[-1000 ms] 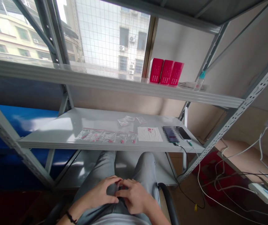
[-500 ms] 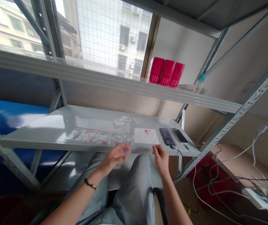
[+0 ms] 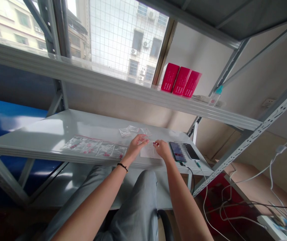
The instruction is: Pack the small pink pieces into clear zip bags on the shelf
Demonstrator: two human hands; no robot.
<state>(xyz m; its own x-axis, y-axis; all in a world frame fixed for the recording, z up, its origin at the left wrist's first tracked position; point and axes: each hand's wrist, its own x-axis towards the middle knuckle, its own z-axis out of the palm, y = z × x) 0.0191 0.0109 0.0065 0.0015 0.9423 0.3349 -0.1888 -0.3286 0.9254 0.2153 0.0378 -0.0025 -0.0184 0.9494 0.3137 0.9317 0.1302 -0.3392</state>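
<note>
Pink bits (image 3: 106, 154) in clear bags, two hands at a gray metal shelf (image 3: 30, 125)

The left hand (image 3: 136, 146), with a black bracelet (image 3: 122, 166), and the right hand (image 3: 162, 149) are close together over a white paper (image 3: 149, 151). Both curl their fingers in, but I cannot tell if they grip anything. Clear zip bags (image 3: 93, 147) holding the bits lie in a row left of the paper. Smaller bags (image 3: 128, 131) lie farther back. A phone (image 3: 177, 151) sits just right of the paper.

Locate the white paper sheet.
The white paper sheet lies on the steel shelf in the head view, partly under the right hand, with a smartphone to its right, zip bags to its left.
</note>
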